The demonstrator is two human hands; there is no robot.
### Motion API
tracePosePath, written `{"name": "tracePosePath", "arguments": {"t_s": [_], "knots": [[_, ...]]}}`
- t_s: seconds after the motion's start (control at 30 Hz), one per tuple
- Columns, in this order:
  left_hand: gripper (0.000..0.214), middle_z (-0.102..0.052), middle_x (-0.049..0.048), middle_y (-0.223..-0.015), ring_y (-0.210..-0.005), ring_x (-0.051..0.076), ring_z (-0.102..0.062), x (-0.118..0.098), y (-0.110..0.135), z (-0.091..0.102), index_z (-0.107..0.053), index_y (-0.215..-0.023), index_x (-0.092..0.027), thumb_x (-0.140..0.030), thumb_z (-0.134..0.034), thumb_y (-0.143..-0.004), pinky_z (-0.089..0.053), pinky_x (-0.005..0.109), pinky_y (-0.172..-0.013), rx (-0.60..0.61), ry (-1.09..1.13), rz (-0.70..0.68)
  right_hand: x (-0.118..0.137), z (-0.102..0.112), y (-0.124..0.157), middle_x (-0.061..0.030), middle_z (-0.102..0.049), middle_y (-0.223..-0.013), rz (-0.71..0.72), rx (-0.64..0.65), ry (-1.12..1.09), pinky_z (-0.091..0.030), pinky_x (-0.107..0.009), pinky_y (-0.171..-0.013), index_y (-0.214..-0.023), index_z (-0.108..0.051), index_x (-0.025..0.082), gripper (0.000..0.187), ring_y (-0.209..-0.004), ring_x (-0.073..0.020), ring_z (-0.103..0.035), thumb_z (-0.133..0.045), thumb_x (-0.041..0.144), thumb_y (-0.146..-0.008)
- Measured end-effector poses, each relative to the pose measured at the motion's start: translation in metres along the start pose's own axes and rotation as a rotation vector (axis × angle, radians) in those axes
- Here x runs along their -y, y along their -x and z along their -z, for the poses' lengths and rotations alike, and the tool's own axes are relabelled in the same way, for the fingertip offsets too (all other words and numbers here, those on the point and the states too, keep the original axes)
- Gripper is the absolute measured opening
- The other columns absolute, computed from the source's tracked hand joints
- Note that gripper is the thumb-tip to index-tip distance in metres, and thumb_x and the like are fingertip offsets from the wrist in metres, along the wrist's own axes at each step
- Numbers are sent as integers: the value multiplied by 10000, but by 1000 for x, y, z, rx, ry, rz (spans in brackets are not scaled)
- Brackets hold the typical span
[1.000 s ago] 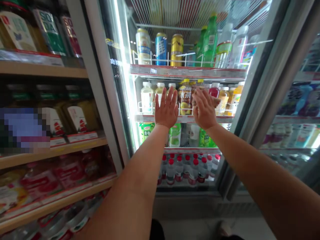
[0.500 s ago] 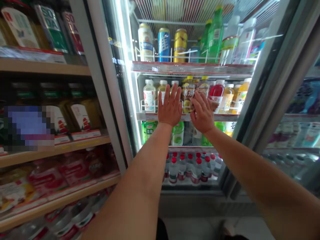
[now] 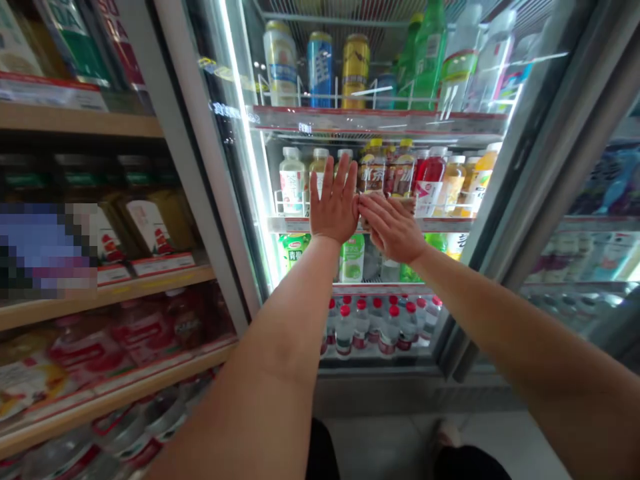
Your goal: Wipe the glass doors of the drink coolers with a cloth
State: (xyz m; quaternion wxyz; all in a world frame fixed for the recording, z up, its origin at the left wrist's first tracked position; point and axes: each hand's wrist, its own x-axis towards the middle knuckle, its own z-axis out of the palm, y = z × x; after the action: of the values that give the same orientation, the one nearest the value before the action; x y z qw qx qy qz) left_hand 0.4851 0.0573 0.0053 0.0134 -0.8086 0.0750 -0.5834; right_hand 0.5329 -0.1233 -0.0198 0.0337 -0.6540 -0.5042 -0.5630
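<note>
My left hand [image 3: 333, 207] is raised palm-forward with its fingers stretched upward in front of a lit drinks cooler. My right hand [image 3: 393, 225] lies just right of it, fingers extended to the left, their tips at my left thumb; whether they touch I cannot tell. Neither hand holds anything. Behind them on the middle shelf stand bottles of brown tea with yellow caps [image 3: 373, 163], a red drink bottle [image 3: 430, 180] and a white-capped bottle [image 3: 292, 180]. Reflections show on the cooler's glass door [image 3: 235, 127]; contact between hands and glass is unclear.
Cans [image 3: 320, 70] and green bottles [image 3: 429, 53] fill the upper shelf. Red-capped water bottles [image 3: 361, 323] stand at the bottom. A wooden shelf [image 3: 120, 287] of drinks runs along the left. A metal door frame [image 3: 545, 180] is on the right.
My right hand has moved left toward my left hand, its fingers turning from upward to leftward. The view has shifted slightly, so the cooler sits a little higher.
</note>
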Motion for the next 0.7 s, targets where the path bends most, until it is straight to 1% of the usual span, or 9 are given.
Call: {"name": "tracePosePath", "arguments": {"t_s": [0.07, 0.17, 0.27, 0.3, 0.37, 0.43, 0.5, 0.57, 0.7], "knots": [[626, -192, 41, -1708, -1586, 214, 54, -1, 0, 1, -300, -1638, -125, -235, -357, -1024, 192, 436, -1273, -10, -9, -3, -11, 7, 1, -56, -479, -1600, -75, -12, 5, -331, -474, -1265, -1543, -442, 226, 550, -1524, -215, -389, -421, 212, -994], [645, -201, 38, -1707, -1590, 222, 38, -2, 0, 2, -306, -1638, -132, -218, -376, -1002, 176, 442, -1283, -17, -12, -2, -29, 13, -5, -80, -411, -1640, -320, -159, 52, -312, -548, -1258, -1552, -413, 195, 595, -1555, -266, -325, -437, 223, -958], [647, -194, 26, -1710, -1587, 209, 64, -2, 0, 1, -300, -1641, -142, -229, -372, -1004, 181, 432, -1283, -10, -3, 0, -30, 6, -3, -62, -365, -1667, -386, -199, 80, -274, -524, -1283, -1567, -393, 218, 597, -1581, -259, -258, -426, 251, -972], [646, -188, 23, -1711, -1586, 203, 76, -1, 0, 1, -296, -1642, -142, -234, -369, -1007, 188, 429, -1281, -6, 4, 3, -27, 2, 0, -46, -373, -1664, -354, -176, 80, -267, -502, -1290, -1572, -392, 244, 589, -1581, -247, -259, -419, 259, -983], [648, -169, 13, -1715, -1585, 194, 93, 0, -1, 0, -283, -1645, -145, -247, -366, -1011, 198, 426, -1281, 8, 25, 11, -19, -6, 9, -19, -412, -1644, -207, -88, 62, -282, -472, -1287, -1576, -396, 278, 574, -1570, -230, -292, -411, 268, -1002], [654, -152, -13, -1717, -1587, 198, 94, 1, -1, 0, -272, -1650, -166, -266, -375, -1012, 199, 428, -1288, 21, 55, 22, -15, -8, 15, -15, -457, -1617, -10, -11, 32, -317, -464, -1270, -1561, -424, 264, 551, -1549, -219, -340, -413, 260, -1010], [655, -147, -29, -1718, -1590, 204, 89, 1, -2, 0, -265, -1653, -186, -274, -379, -1014, 187, 437, -1297, 30, 80, 32, -16, -6, 14, -20, -470, -1608, 76, 26, 8, -314, -453, -1272, -1541, -452, 248, 526, -1538, -202, -361, -407, 245, -1017], [654, -154, -15, -1719, -1589, 202, 90, 0, -1, 0, -268, -1651, -178, -264, -377, -1012, 176, 447, -1299, 29, 84, 30, -20, -2, 8, -26, -458, -1617, -16, -8, 18, -282, -453, -1287, -1531, -460, 245, 520, -1541, -196, -354, -394, 239, -1016], [660, -183, 14, -1715, -1588, 195, 80, -1, -1, 2, -288, -1645, -158, -254, -391, -1001, 185, 420, -1283, 8, 31, 19, -20, -4, -4, -79, -441, -1622, -317, -186, 103, -274, -492, -1287, -1513, -464, 185, 529, -1561, -240, -309, -387, 269, -997]]}}
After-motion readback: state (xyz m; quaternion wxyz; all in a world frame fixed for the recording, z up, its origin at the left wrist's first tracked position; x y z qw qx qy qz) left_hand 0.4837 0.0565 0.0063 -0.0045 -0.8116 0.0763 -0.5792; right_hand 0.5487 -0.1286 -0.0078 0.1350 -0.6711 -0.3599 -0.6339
